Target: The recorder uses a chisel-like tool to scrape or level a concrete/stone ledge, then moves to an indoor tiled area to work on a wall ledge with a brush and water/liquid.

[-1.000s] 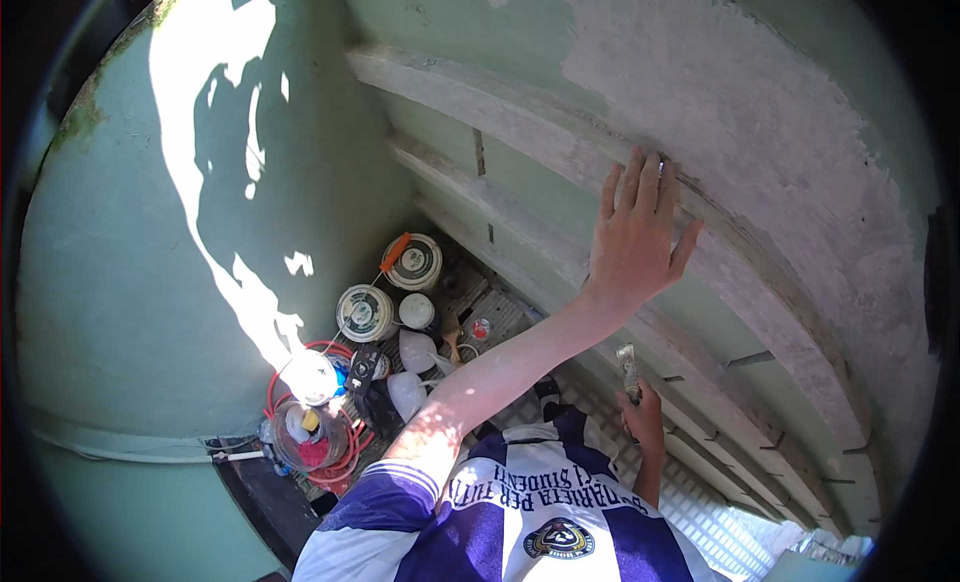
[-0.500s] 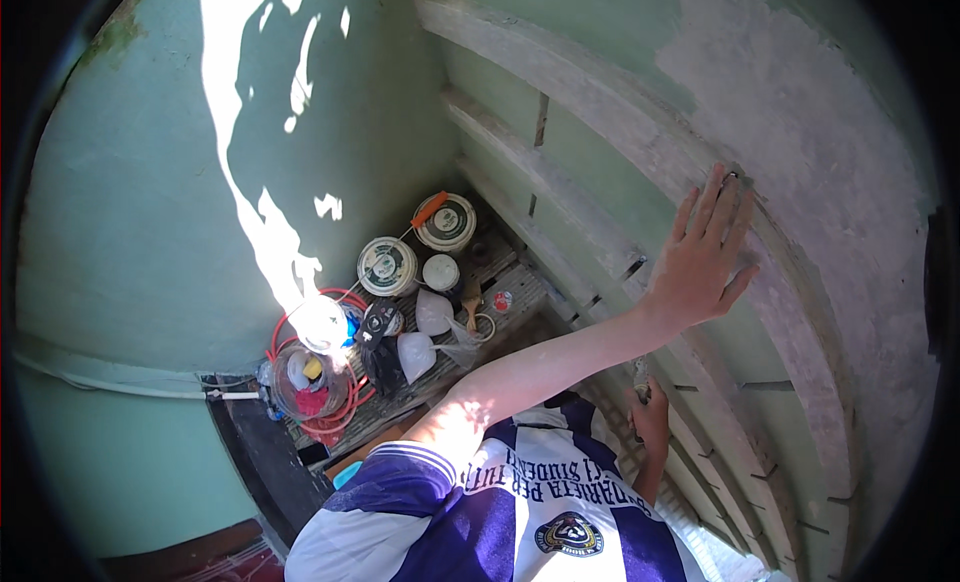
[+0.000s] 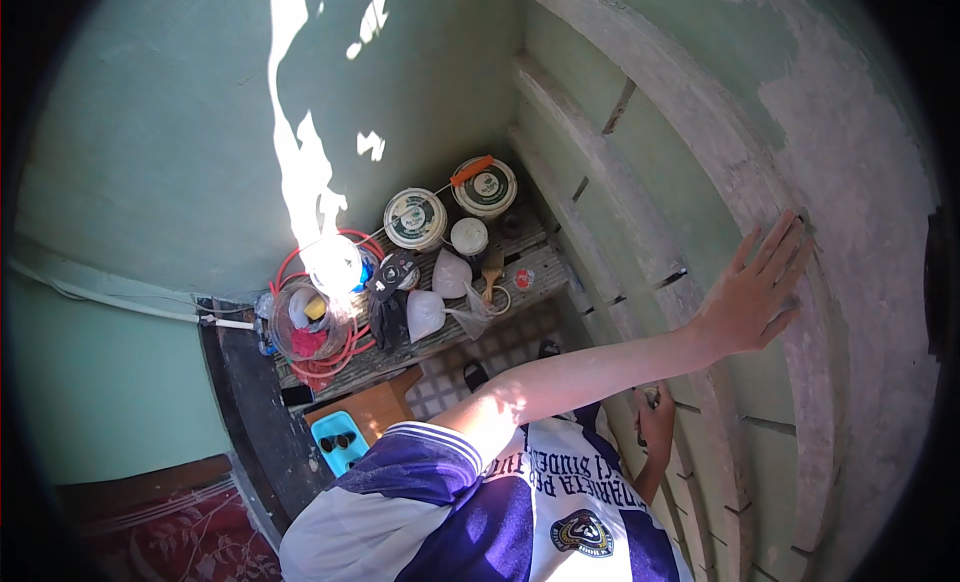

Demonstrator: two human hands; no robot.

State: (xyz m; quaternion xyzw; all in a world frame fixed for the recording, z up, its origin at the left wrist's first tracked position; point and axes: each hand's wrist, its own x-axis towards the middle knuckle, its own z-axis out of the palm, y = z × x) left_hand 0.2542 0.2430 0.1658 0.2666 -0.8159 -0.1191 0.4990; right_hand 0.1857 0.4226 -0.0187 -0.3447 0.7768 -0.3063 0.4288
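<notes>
My left arm reaches across to the right, and my left hand [image 3: 750,292] lies with fingers stretched out on the upper pale curved ledge [image 3: 710,112] of the green wall. Near its fingertips there is a small dark spot at the ledge's edge. Lower down, close to my body, my right hand [image 3: 657,422] is closed round a small greyish tool [image 3: 652,394]. Most of that tool is hidden by my fingers, so its kind cannot be made out. Rough whitish patching [image 3: 850,182] covers the wall beyond my left hand.
On a slatted wooden bench [image 3: 385,357] stand lidded buckets [image 3: 415,220], an orange-handled roller [image 3: 472,170], a brush [image 3: 493,267], white-filled plastic bags [image 3: 426,314], a clear tub [image 3: 308,327] and a red hose [image 3: 345,367]. Nearer lies a turquoise tray [image 3: 338,442] with dark round things.
The view has shifted, so the bench and wall sit differently and the turquoise tray and tiled floor now show. My left hand still lies on the ledge; the right still grips the small tool.
</notes>
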